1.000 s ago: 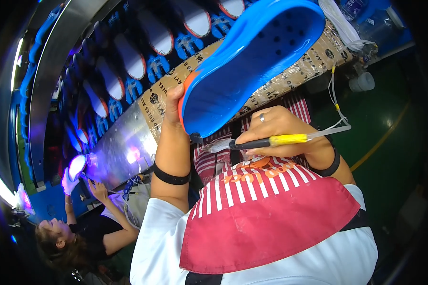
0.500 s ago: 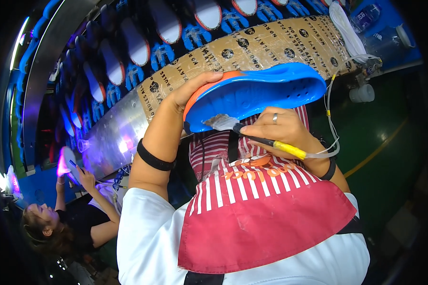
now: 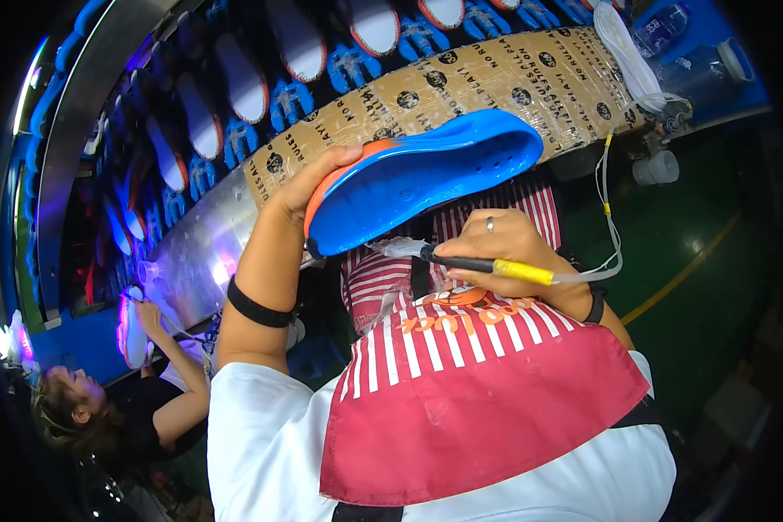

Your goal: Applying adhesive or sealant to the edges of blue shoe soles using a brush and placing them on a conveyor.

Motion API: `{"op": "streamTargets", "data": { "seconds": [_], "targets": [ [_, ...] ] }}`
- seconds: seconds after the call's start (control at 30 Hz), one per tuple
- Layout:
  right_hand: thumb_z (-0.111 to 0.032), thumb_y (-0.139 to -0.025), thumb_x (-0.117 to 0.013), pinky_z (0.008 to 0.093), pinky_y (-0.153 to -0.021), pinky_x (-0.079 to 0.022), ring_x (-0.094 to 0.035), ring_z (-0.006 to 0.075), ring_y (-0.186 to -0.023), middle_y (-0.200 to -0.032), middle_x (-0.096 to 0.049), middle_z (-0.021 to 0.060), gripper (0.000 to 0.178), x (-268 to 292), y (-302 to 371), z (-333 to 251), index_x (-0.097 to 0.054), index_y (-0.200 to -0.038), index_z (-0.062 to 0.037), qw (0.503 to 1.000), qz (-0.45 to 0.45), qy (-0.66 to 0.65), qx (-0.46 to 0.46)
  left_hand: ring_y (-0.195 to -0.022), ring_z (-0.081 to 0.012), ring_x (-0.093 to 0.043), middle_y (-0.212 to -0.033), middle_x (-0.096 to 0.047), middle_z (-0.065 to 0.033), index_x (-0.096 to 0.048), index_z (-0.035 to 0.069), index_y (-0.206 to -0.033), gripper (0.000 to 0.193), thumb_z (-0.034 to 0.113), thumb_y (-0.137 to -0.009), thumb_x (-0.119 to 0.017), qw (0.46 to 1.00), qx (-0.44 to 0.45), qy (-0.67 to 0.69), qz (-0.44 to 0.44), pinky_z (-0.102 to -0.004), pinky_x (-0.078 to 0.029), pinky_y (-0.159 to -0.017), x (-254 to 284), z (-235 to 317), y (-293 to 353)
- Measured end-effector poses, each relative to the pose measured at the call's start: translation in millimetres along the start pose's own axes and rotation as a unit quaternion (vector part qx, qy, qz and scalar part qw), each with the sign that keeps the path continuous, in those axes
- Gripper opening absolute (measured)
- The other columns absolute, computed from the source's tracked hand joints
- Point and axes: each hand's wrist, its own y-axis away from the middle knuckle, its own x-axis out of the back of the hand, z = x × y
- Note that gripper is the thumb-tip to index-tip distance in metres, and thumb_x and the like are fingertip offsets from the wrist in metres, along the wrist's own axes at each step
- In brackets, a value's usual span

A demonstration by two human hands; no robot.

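My left hand [image 3: 315, 181] grips a blue shoe sole [image 3: 422, 183] with an orange edge by its left end, fingers wrapped round the far side. The sole is tilted so its hollow inside faces me. In my right hand [image 3: 506, 242] is a brush [image 3: 474, 264] with a dark handle and a yellow band, and a thin clear tube runs from its rear end. Its pale, wet-looking bristles [image 3: 398, 247] are just below the sole's near rim, close to the left end; I cannot tell whether they touch it.
Beyond the sole runs a bench edge covered with printed brown cardboard [image 3: 496, 78]. Behind it, a conveyor carries rows of white-bottomed shoe uppers [image 3: 244, 78] and blue soles [image 3: 352, 70]. A bottle [image 3: 661, 30] and a jar [image 3: 713, 65] stand far right. Another person [image 3: 161, 391] works at left.
The sole and my left hand have shifted left. The brush has come out from inside the sole to below its near rim. The other person has lowered a shoe part.
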Motion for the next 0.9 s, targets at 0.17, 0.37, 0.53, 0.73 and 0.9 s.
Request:
{"op": "streamTargets", "data": {
  "seconds": [0.17, 0.37, 0.53, 0.73, 0.9],
  "targets": [
    [-0.011, -0.070, -0.074, 0.0273, -0.052, -0.042, -0.057, 0.0187, -0.055, -0.065, -0.061, 0.0107, 0.022, 5, -10, 6, -0.068, -0.089, -0.0022, 0.992, 0.060, -0.047, -0.096, -0.101, -0.0292, -0.060, -0.117, -0.056, -0.0223, -0.042, 0.000, -0.130, 0.062, 0.041, -0.084, -0.051, 0.990, -0.089, 0.096, 0.045, -0.0407, -0.051, -0.085, -40, -30, -3],
    [-0.012, -0.072, -0.073, 0.0203, -0.055, -0.044, -0.057, 0.0075, -0.062, -0.068, -0.065, 0.0067, 0.019, 9, -6, 15, -0.069, -0.086, 0.0015, 0.942, 0.132, -0.158, -0.266, -0.103, -0.0339, -0.058, -0.121, -0.052, -0.0237, -0.039, 0.002, -0.133, 0.069, 0.044, -0.080, -0.050, 0.982, -0.114, 0.151, -0.016, -0.0447, -0.050, -0.088, -43, -55, -15],
    [-0.011, -0.071, -0.073, 0.0205, -0.056, -0.045, -0.059, 0.0083, -0.060, -0.069, -0.066, 0.0069, 0.018, 6, -2, 19, -0.069, -0.084, 0.0016, 0.925, 0.159, -0.196, -0.284, -0.102, -0.0341, -0.058, -0.120, -0.053, -0.0243, -0.040, 0.002, -0.132, 0.069, 0.045, -0.080, -0.050, 0.984, -0.093, 0.151, -0.002, -0.0450, -0.051, -0.087, -44, -60, -18],
    [-0.011, -0.070, -0.074, 0.0212, -0.057, -0.046, -0.060, 0.0088, -0.061, -0.069, -0.066, 0.0069, 0.017, 9, -3, 18, -0.069, -0.082, 0.0010, 0.907, 0.158, -0.223, -0.321, -0.101, -0.0346, -0.059, -0.118, -0.054, -0.0243, -0.041, 0.001, -0.131, 0.072, 0.048, -0.077, -0.052, 0.985, -0.107, 0.138, 0.002, -0.0449, -0.052, -0.084, -46, -64, -18],
    [-0.009, -0.071, -0.072, 0.0206, -0.057, -0.046, -0.059, 0.0084, -0.062, -0.069, -0.066, 0.0065, 0.015, 11, -1, 17, -0.069, -0.081, 0.0011, 0.926, 0.151, -0.182, -0.295, -0.100, -0.0356, -0.059, -0.119, -0.053, -0.0245, -0.040, 0.002, -0.132, 0.072, 0.048, -0.077, -0.053, 0.982, -0.092, 0.165, -0.004, -0.0469, -0.052, -0.083, -44, -69, -18]
  ]
}}
